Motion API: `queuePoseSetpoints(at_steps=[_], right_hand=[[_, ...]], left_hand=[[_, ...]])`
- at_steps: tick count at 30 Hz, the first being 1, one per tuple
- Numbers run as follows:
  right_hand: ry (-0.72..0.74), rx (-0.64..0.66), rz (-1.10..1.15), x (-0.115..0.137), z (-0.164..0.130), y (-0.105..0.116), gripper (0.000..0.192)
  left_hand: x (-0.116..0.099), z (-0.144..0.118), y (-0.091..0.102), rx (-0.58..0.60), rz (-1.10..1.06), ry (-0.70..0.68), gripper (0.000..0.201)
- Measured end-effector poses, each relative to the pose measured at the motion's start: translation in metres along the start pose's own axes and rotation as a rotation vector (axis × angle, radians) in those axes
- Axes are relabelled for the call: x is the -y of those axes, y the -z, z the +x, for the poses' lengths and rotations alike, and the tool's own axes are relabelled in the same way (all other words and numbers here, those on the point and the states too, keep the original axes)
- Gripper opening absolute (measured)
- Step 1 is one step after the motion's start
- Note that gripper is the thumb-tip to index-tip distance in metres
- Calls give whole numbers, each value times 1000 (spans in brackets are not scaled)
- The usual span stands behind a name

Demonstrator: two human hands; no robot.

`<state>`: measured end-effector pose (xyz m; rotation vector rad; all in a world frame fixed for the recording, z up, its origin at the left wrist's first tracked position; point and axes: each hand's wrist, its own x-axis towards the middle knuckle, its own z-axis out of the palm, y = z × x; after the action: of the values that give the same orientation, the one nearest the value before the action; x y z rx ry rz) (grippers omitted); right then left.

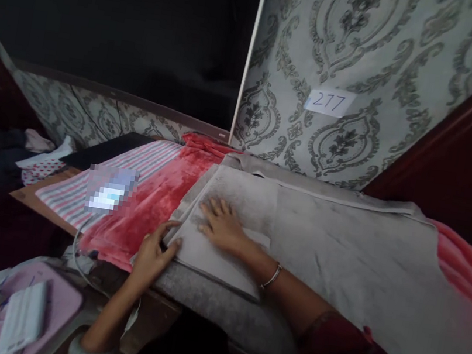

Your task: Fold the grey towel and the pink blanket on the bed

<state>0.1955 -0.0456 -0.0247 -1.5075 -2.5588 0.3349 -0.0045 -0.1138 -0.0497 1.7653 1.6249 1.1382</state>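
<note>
A grey plush cloth (pixel 254 203) lies folded into layers, its panel stacked at the left end of a longer grey spread (pixel 319 242). My right hand (pixel 222 225) rests flat on the folded part with fingers spread. At the left edge of the fold is my left hand (pixel 156 251), its thumb and curved forefinger apart and touching the cloth's edge. The other fingers of that hand are partly hidden.
Beneath the grey cloth is a red plush blanket (pixel 157 195), beside a striped cloth (pixel 129 176) with a blurred-out phone (pixel 112 191) and its cable. A pink stool (pixel 62 299) holding white devices (pixel 23 317) stands lower left. A large dark screen (pixel 121 24) stands behind.
</note>
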Motion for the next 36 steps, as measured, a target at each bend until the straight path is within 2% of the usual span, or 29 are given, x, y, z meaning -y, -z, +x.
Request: queuePoseSetpoints(at_steps=[3, 6, 8, 11, 13, 15, 18, 21, 25, 30, 33, 36], right_hand=[[130, -4, 34, 8, -24, -2, 66], [193, -62, 113, 1, -57, -6, 60], [106, -197, 167, -15, -81, -11, 56], [-157, -464, 317, -50, -111, -21, 61], [-295, -589, 532, -72, -125, -28, 66], [-364, -637, 829, -85, -133, -35, 70], [-344, -604, 1263, -87, -135, -40, 80], [-325, -593, 1449, -79, -129, -41, 89], [-370, -589, 1396, -73, -119, -39, 96], [-381, -513, 1253, -78, -112, -39, 100], [-354, -452, 1206, -81, -108, -35, 97], [-360, -483, 1199, -80, -101, -27, 95]], left_hand=[[4, 3, -1, -21, 65, -16, 47], [11, 7, -1, -9, 65, -4, 51], [16, 10, 0, -18, 62, -14, 53], [23, 18, 4, -66, 128, -97, 53], [25, 26, 8, -93, 186, -120, 56], [24, 35, 12, -62, 191, -86, 62], [18, 50, 17, 51, 155, 27, 77], [11, 64, 18, 109, 176, 72, 83], [4, 77, 15, 192, 224, -2, 77], [0, 87, 10, 189, 210, 1, 92], [-2, 93, 10, 164, 133, 5, 99], [-2, 97, 15, 192, -15, 76, 99]])
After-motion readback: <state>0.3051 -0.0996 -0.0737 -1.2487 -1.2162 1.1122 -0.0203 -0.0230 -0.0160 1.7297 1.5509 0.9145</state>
